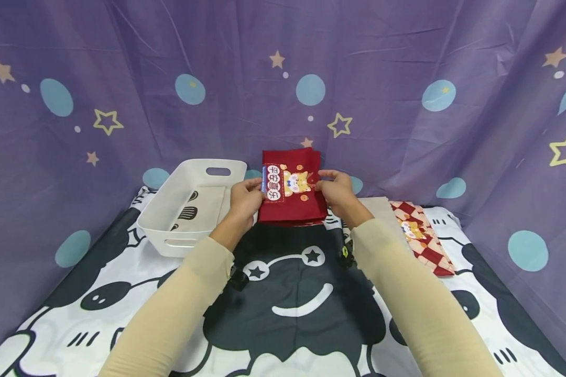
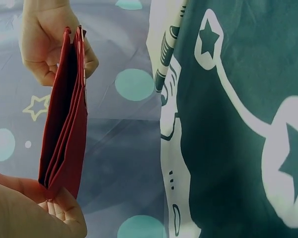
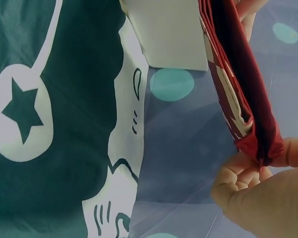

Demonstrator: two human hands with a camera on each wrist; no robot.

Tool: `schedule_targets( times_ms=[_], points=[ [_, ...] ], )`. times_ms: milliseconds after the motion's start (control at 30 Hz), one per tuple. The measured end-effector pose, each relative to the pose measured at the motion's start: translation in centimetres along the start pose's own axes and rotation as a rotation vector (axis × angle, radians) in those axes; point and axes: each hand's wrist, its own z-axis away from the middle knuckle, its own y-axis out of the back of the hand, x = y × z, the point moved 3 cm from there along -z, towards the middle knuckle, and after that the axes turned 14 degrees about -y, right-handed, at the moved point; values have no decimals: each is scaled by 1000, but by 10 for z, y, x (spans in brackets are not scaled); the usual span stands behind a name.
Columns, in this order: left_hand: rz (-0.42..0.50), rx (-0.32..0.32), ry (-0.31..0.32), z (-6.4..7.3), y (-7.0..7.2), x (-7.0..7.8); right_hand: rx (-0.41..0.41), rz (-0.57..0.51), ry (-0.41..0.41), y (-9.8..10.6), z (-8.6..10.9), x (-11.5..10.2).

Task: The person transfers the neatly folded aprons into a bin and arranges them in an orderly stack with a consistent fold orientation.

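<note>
Left hand and right hand pinch opposite sides of folded red cloth, held up near far edge of bench. I judge it light, soft; I'd pinch all layers together, lest folds slip.

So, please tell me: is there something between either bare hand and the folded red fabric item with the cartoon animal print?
Nothing visible stands in the way: the left hand and the right hand each pinch the folded red fabric item directly, at its opposite side edges.
</note>
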Motion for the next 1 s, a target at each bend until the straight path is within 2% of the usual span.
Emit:
schedule_targets(
  times_ms=[600,1000],
  points=[
    [-68,-11,1,-4,24,12,16,-25,83,-25,12,-6],
    [-116,-4,-1,-8,45,12,-32,-111,95,-43,16,-4]
  ],
)
